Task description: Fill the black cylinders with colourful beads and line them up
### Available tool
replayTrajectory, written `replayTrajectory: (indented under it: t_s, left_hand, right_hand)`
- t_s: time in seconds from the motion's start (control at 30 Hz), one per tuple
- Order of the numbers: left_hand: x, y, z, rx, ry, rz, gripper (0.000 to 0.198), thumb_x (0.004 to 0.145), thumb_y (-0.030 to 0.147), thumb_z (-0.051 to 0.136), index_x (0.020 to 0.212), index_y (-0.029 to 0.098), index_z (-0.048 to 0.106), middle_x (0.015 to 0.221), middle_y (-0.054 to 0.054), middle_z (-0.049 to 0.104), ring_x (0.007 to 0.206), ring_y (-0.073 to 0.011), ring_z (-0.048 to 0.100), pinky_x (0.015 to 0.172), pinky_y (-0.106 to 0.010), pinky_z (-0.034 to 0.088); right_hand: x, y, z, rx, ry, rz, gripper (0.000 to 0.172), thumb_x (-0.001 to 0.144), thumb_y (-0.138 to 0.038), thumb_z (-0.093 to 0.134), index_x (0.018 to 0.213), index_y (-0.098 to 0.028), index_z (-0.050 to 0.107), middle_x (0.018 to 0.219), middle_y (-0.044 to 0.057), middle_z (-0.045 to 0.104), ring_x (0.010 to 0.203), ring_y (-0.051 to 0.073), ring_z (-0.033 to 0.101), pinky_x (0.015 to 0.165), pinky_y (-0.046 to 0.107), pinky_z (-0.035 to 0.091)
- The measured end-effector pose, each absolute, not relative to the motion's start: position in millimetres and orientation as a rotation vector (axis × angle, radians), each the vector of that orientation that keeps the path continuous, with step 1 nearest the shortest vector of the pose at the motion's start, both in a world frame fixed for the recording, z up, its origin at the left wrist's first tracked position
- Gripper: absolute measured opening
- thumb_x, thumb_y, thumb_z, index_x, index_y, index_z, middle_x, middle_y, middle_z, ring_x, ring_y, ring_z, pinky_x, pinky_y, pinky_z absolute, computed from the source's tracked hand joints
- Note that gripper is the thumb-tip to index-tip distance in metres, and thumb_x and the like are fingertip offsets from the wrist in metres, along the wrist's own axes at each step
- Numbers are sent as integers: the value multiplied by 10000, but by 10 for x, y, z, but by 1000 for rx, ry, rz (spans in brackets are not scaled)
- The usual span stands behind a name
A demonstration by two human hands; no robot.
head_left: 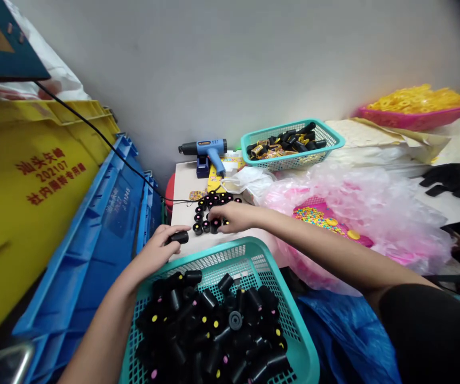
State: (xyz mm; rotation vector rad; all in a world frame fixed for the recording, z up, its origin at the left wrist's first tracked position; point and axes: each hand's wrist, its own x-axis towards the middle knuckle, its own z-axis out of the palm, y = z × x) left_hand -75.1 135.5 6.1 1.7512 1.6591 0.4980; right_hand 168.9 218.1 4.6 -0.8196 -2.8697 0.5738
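My left hand (160,246) holds a black cylinder (180,237) between thumb and fingers, just above the near rim of the table. Reaching in from the right, my right hand (227,216) has its fingers bent down over a group of upright black cylinders (206,226) with pink or yellow dots on top. Whether it grips one of them is hidden by the hand. Below both hands sits a turquoise basket (294,309), filled with many loose black cylinders (209,298), some showing yellow or pink dots.
At the back stand a blue heat gun (209,148) and a second turquoise basket (294,161) of black pieces. Pink plastic bags (394,213) surround a tray of coloured beads (314,217). Yellow parts fill a pink tray (422,118). Blue crates (94,234) and a yellow crate (22,213) line the left.
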Motion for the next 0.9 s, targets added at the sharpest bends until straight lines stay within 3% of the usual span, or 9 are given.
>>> replayTrajectory:
  t_s: [0.1,0.2,0.3,0.4,0.57,0.73,0.9]
  left_hand:
    - [-741,1420,-1,1679,1621,577,320,710,389,525,939,189,625,899,-34,598,815,-210,611,736,-338,516]
    - [-783,1489,-109,1613,1554,614,362,704,485,602,903,185,572,781,-6,598,749,-203,618,692,-329,517]
    - [-834,1574,-264,1587,1533,602,387,681,500,638,899,194,543,807,-6,609,766,-205,640,720,-345,530]
    - [-854,1650,-385,1616,1539,641,389,615,439,681,874,201,514,882,-21,628,879,-223,650,825,-371,517]
    - [-823,1670,-375,1725,1540,552,556,636,394,640,1149,197,559,1152,-82,666,1130,-250,593,977,-382,450]
    - [-811,1707,-399,1802,1640,383,413,670,326,597,1050,168,631,1097,-93,691,928,-256,657,778,-345,521]
    - [-771,1880,-600,1842,1755,274,303,613,177,624,916,171,618,888,-56,688,808,-241,649,722,-324,508]
  right_hand:
    - [1552,2354,-297,-529,-3143,284,277,793,-211,650,1060,-143,680,1096,117,657,1014,235,551,827,313,408]
    - [1479,2435,-474,-481,-3188,120,289,784,-215,675,1059,-125,685,1158,158,611,1061,279,499,831,349,388]
    - [1496,2412,-399,-522,-3092,105,382,802,-249,675,1159,-119,637,1150,160,613,1035,273,510,818,347,395]
    - [1547,2183,-172,-611,-2880,217,263,916,-256,532,1114,-127,647,1061,128,659,938,212,572,796,313,415]
    - [1596,1477,-85,-668,-3096,429,239,939,-309,505,1059,-173,660,842,71,710,707,178,615,609,285,413]
    - [1568,1182,-476,-683,-3339,527,242,855,-86,546,1071,-95,653,1049,155,677,874,242,642,580,297,441]
    - [1681,1355,-370,-523,-3170,815,381,757,-231,734,1106,-116,633,1078,116,643,963,220,608,758,296,494]
